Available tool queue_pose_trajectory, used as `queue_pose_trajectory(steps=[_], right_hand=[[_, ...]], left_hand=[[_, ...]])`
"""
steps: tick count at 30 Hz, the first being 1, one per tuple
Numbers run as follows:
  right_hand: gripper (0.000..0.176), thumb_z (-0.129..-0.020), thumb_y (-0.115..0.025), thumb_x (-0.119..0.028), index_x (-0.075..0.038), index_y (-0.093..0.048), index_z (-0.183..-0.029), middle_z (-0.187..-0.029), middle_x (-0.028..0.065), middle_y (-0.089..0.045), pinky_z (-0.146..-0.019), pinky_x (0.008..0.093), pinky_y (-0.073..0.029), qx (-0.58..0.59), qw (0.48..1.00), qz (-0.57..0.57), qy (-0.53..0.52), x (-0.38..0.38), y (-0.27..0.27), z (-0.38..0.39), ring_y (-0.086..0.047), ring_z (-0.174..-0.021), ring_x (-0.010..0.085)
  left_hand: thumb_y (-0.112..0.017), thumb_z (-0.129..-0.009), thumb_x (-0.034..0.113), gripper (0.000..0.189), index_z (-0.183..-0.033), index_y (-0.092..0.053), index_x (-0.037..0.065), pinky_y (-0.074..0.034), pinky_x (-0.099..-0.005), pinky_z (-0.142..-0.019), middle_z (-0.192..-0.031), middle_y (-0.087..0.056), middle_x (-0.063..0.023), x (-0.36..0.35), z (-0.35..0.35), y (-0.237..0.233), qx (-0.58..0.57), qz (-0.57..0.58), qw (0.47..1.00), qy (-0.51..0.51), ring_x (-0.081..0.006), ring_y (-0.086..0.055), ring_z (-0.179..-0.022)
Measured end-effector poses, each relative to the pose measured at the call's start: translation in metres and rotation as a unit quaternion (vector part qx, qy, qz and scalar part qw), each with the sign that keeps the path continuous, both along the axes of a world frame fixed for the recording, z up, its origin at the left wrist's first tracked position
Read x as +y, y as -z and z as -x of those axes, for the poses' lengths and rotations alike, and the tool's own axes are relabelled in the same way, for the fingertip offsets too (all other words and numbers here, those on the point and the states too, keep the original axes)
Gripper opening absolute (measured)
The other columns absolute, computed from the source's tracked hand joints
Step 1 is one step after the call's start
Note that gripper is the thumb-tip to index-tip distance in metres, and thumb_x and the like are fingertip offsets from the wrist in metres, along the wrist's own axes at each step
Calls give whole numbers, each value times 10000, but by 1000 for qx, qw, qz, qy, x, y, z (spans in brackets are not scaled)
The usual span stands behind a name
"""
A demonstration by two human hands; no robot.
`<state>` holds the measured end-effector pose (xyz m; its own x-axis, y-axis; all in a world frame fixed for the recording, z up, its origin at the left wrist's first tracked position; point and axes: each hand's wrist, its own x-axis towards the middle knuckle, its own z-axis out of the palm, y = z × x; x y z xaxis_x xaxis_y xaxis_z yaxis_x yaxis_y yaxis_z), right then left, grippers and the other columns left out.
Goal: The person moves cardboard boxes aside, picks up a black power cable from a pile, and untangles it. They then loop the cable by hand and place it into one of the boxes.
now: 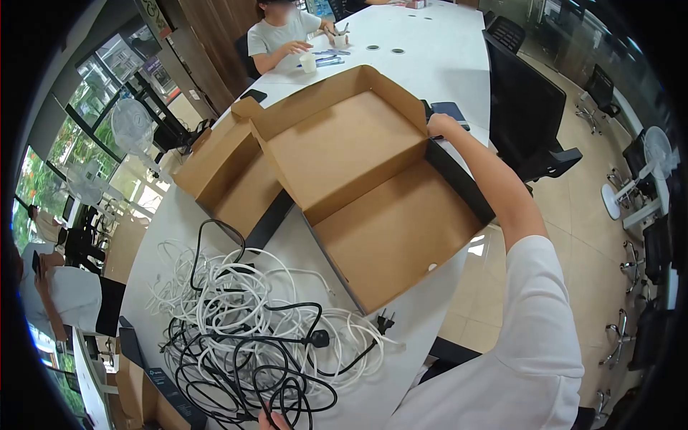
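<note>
At the bottom edge, my left hand [272, 418] shows only in part, its fingers closed around loops of black cable [292, 390]. A tangled heap of white cables [233, 294] and black cables lies beside it, with a black plug [385, 322] at its right side. My right arm reaches far forward. My right hand [443, 125] is closed at the right corner of the large open cardboard box [390, 240], near a dark notebook [451, 113]; what its fingers hold is hidden. The large box stands tilted across the table, its bare brown inside showing.
A second open cardboard box [244, 190] sits to the left, and a third box [154, 390] is at lower left. Across the white table [437, 43], a person [283, 36] handles cups and pens. Black chairs [523, 107] line the right side. Another person [61, 287] sits left.
</note>
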<state>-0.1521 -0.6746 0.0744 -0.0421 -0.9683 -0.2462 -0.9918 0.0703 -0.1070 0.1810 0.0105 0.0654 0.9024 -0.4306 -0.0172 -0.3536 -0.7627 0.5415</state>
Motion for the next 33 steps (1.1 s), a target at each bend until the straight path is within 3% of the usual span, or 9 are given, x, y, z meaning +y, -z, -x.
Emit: queue_pose_trajectory(steps=[3, 11, 14, 15, 18, 20, 23, 27, 33], right_hand=[[370, -802, -579, -258, -40, -670, -1086, -1165, 178, -626, -882, 400, -500, 43, 998, 36, -34, -20, 15, -3, -614, -1075, 313], [461, -671, -701, -370, -9, -696, -958, -1053, 223, -652, -859, 409, -501, 0, 992, 80, -99, -30, 18, 5, -619, -1040, 338], [561, -609, -734, -418, 42, -680, -928, -1003, 254, -653, -825, 405, -514, -53, 994, 93, -12, -6, -20, 8, -639, -981, 348], [583, -593, -739, -428, 58, -675, -908, -975, 258, -656, -809, 404, -518, -47, 990, 131, -23, 7, -32, 10, -645, -951, 356], [615, -559, -744, -449, 104, -663, -817, -852, 259, -670, -739, 414, -527, -52, 942, 325, -60, 11, -28, 44, -662, -810, 388], [614, -568, -742, -477, 86, -659, -798, -745, 197, -657, -656, 430, -512, -188, 948, 251, 60, 27, -48, 59, -650, -714, 366], [413, -772, -665, -463, -80, -563, -890, -628, -63, -392, -424, 179, -215, -680, 717, 54, 144, 111, -89, 50, -288, -472, 26], [372, -833, -616, -398, -51, -556, -953, -673, -55, -430, -421, 186, -241, -746, 660, -88, 25, 236, -126, -3, -315, -483, 35], [349, -872, -559, -294, -3, -531, -1063, -721, -29, -444, -434, 179, -266, -709, 624, -327, -19, 345, -110, -116, -344, -530, 43]], left_hand=[[-457, -969, 373, 475, -1227, -553, -14, -432, -418, -917, -1232, -566, -203, -5, 2, -5, 10, -49, 999, -19, -358, -541, -1087], [-418, -978, 404, 492, -1262, -531, 19, -453, -404, -871, -1224, -578, -183, -3, 2, -1, 0, -92, 996, 4, -317, -566, -1063], [-513, -951, 181, 266, -1010, -596, -64, -392, -220, -657, -851, -587, -51, 11, -19, 44, 14, 200, 979, 45, -96, -508, -745], [-513, -944, 162, 240, -961, -601, -62, -405, -252, -683, -846, -588, -63, 2, -10, 36, 47, 251, 967, 16, -121, -513, -739], [-527, -916, 136, 207, -923, -626, -45, -415, -267, -667, -798, -591, -61, -9, 3, 3, 34, 189, 979, 65, -124, -510, -725], [-539, -849, 73, 181, -899, -643, -67, -415, -274, -578, -691, -582, -85, -7, 6, 1, 23, 189, 978, 80, -140, -527, -626], [-564, -795, 63, 161, -876, -667, -30, -345, -246, -474, -573, -524, -13, 7, 5, 28, 41, 269, 956, 112, -82, -474, -510], [-589, -758, 59, 182, -899, -681, -8, -321, -227, -444, -532, -498, 3, 12, 5, 32, 66, 321, 923, 199, -74, -433, -446], [-679, -688, 167, 353, -1027, -677, 70, -412, -411, -834, -1188, -554, -154, 9, 10, 20, -139, 200, 902, 358, -290, -529, -1001]])
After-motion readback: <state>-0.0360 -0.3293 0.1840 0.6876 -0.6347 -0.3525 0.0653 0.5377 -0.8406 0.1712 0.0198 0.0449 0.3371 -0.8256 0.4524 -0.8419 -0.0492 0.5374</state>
